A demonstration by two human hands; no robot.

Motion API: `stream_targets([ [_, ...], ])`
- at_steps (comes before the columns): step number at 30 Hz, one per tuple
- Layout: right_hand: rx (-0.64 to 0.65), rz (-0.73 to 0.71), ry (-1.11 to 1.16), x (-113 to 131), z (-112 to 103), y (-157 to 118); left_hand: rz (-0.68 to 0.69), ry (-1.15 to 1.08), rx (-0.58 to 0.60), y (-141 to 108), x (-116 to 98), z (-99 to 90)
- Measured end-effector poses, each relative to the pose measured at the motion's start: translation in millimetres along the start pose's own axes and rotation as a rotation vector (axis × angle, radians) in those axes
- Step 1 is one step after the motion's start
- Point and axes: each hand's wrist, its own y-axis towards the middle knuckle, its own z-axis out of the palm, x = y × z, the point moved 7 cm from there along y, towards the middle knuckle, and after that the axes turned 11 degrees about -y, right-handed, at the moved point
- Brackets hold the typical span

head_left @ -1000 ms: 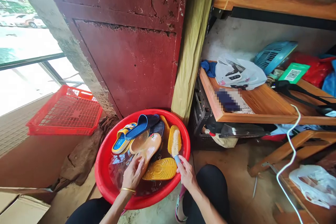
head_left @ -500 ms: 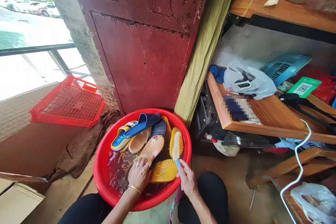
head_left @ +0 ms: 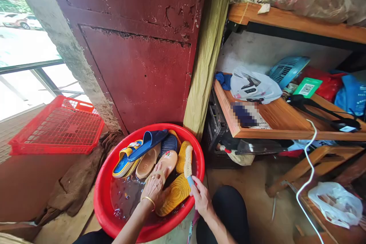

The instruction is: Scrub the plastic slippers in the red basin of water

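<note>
A red basin (head_left: 98, 194) holds dark water and several slippers. My left hand (head_left: 154, 188) is closed around the strap area of a beige slipper (head_left: 168, 160) with a small red flower on its insole. In my right hand (head_left: 200, 196) is the blue handle of a scrub brush (head_left: 188, 160), its pale bristles beside a yellow slipper (head_left: 181, 156) at the basin's right. A yellow sole (head_left: 175, 196) lies between my hands. Behind them rest a blue slipper (head_left: 147, 143), a blue and yellow slipper (head_left: 122, 164) and a tan one (head_left: 147, 164).
On the left are a red plastic crate (head_left: 65, 126) and a brown cloth (head_left: 71, 183). A dark red door (head_left: 137, 76) stands behind the basin. To the right, a wooden tray (head_left: 283, 116) bears bags and a blue fan (head_left: 288, 69); a white cable (head_left: 307, 167) hangs down.
The camera view has shifted to the right. The yellow sole has tilted and moved slightly beside my left hand. Both hands keep their holds.
</note>
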Motion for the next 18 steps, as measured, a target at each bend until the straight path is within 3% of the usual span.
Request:
stream_targets([
  [4,-0.02,-0.042,-0.033,2.6,-1.8,-0.2,-0.235,-0.618,-0.133,13.3,13.9,-5.1],
  [6,-0.025,-0.055,-0.033,2.3,-1.9,0.1,-0.296,-0.811,-0.172,16.1,16.9,-11.2],
  [10,-0.045,-0.04,-0.029,-2.1,-0.1,0.7,-0.318,-1.004,-0.157,22.6,9.0,-41.1],
  [13,-0.053,-0.017,-0.002,-6.1,3.0,1.1,-0.469,-1.433,-0.163,24.6,2.9,-58.1],
  [15,-0.061,-0.02,0.029,-7.3,4.3,1.2,-0.574,-1.737,-0.167,23.5,-1.6,-59.4],
  [18,-0.073,-0.047,0.06,-7.4,4.6,0.9,-0.62,-1.996,-0.189,20.5,-0.8,-53.2],
])
